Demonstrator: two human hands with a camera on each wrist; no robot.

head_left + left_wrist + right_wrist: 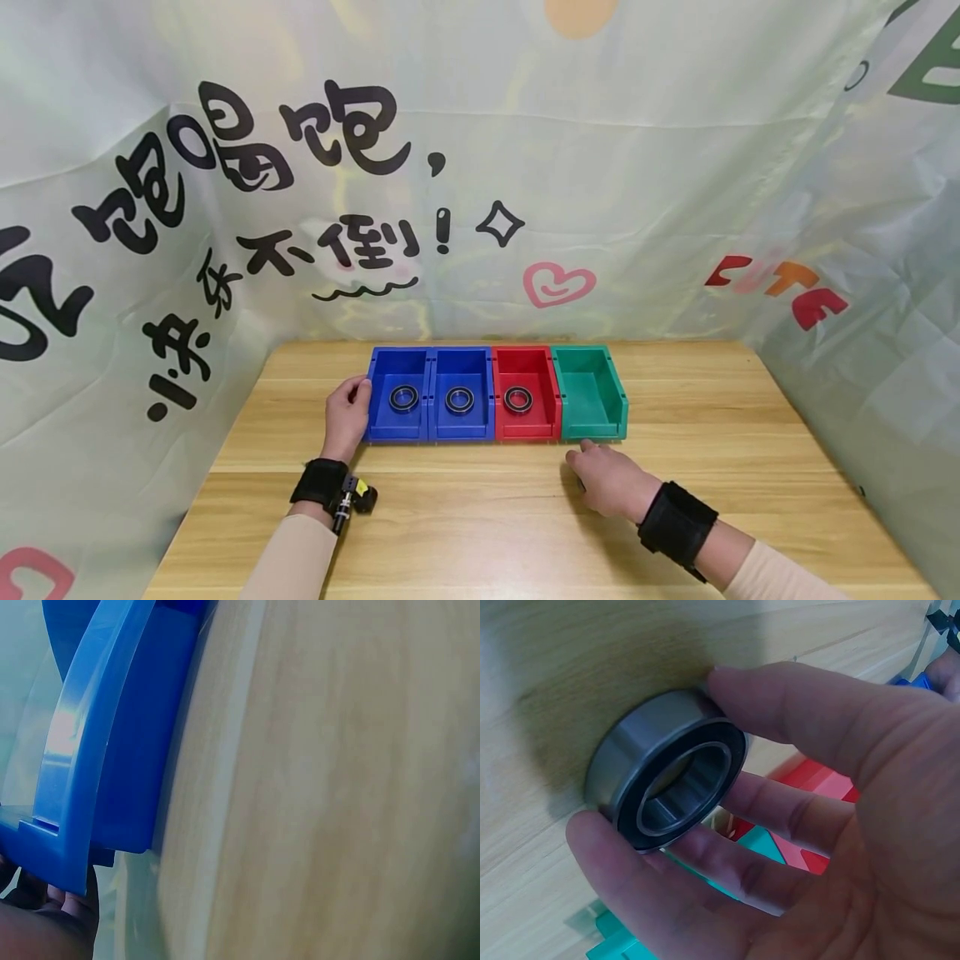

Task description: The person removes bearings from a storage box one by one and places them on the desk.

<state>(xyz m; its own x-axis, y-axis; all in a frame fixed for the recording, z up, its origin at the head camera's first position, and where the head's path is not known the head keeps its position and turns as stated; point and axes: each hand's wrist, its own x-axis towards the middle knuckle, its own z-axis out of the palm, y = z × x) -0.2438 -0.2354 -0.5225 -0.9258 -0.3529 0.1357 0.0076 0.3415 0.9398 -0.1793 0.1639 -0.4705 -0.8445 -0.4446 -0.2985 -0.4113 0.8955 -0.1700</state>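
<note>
Four open bins stand joined in a row: a left blue bin [401, 364], a second blue bin [460, 364], a red bin [522, 364] and a green bin [590, 387]. One bearing lies in each blue bin [127, 765] and one in the red; the green bin's floor is bare. At the row's left end, my left hand [347, 421] grips the outer wall of the left blue bin. My right hand [611, 482] is in front of the green bin, pinching a steel bearing with a black seal [626, 765] between thumb and fingers, just above the table.
The wooden table [450, 525] extends in front of the bins and to both sides. A printed cloth [637, 192] hangs behind it and along the sides. Each wrist wears a black strap [677, 529].
</note>
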